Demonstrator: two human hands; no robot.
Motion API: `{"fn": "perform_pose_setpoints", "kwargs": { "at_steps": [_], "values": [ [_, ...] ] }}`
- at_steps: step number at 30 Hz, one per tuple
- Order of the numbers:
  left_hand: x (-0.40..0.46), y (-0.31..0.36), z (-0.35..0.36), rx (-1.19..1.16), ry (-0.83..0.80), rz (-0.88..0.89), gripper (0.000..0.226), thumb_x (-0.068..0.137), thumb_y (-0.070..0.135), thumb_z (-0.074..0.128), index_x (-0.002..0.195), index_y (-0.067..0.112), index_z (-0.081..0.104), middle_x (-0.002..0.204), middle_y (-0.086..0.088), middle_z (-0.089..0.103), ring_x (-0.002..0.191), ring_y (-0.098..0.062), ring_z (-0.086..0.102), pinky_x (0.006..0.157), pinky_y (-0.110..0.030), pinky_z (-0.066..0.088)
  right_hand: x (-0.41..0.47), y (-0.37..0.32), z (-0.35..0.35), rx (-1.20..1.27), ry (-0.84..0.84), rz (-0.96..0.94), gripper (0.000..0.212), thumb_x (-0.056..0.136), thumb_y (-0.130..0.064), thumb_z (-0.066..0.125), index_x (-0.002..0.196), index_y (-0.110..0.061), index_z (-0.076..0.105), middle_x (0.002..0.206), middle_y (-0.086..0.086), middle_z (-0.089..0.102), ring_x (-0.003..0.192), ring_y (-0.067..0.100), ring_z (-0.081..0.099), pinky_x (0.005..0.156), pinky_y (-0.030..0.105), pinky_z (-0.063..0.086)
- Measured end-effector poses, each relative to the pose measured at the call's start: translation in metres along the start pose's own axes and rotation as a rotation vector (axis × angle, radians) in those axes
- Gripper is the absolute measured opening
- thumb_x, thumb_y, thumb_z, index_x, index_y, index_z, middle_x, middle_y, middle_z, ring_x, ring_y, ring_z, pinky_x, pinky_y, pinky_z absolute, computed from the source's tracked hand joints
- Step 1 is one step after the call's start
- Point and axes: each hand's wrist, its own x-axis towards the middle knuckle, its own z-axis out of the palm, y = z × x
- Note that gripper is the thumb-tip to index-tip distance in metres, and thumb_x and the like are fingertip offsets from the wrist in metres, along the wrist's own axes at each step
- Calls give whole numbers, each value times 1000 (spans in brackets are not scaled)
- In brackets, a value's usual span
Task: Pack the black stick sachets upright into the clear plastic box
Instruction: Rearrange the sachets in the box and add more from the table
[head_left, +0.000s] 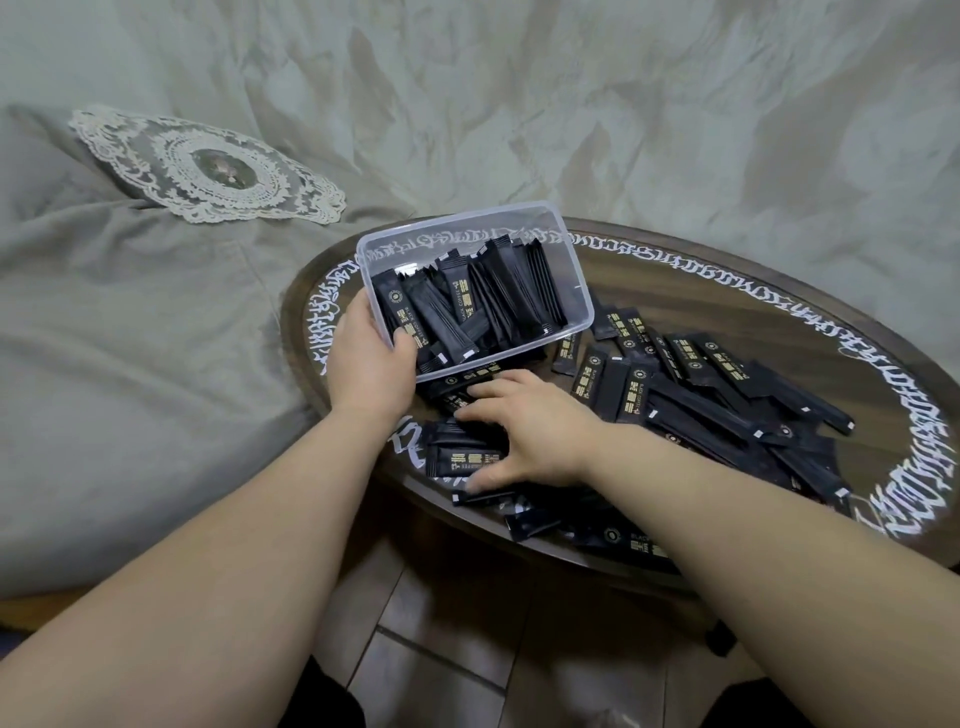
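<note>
Left hand (370, 358) grips box (524, 218) rim (tilted); right hand (530, 431), fingers spread, presses loose sachets (727, 395).

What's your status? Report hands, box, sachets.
Left hand grips clear plastic box, tilted, part filled. Right hand flat on loose black stick sachets on round table. Nothing blocking.

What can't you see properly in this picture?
- Head view: how many sachets lie under the right hand; the hand covers them.
- Sachets under the clear plastic box; the box and the left hand hide them.
- Small print on the loose sachets; too small.
- Table legs; the top hides them.
</note>
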Motion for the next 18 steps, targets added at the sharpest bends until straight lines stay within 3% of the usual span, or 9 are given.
{"fn": "perform_pose_setpoints", "kwargs": {
  "at_steps": [5,8,14,18],
  "values": [
    [2,-1,2,18,6,11,29,82,16,48,108,27,54,94,-1,62,87,-24,57,73,-32,41,-3,8,-1,81,-2,-13,79,68,-73,61,136,-34,49,152,-13,32,143,20,12,116,44,21],
    [3,-3,3,15,5,-3,32,82,16,47,110,29,54,95,0,63,88,-23,57,74,-32,42,-3,10,3,8,-50,-50,78,71,-69,63,138,-31,47,152,-13,32,143,21,12,115,45,24],
    [-1,2,-2,20,-14,1,33,84,14,47,113,28,54,94,-1,63,85,-23,57,70,-29,38,-4,27,3,-40,69,56,53,83,-54,61,128,-27,58,139,-8,49,127,21,35,106,35,34],
    [-4,5,-3,27,-11,-1,35,86,13,48,118,26,53,98,0,64,87,-22,57,72,-28,36,-15,43,3,-21,142,159,45,86,-49,61,122,-22,62,132,-4,54,120,20,40,101,32,37]
  ]
}}
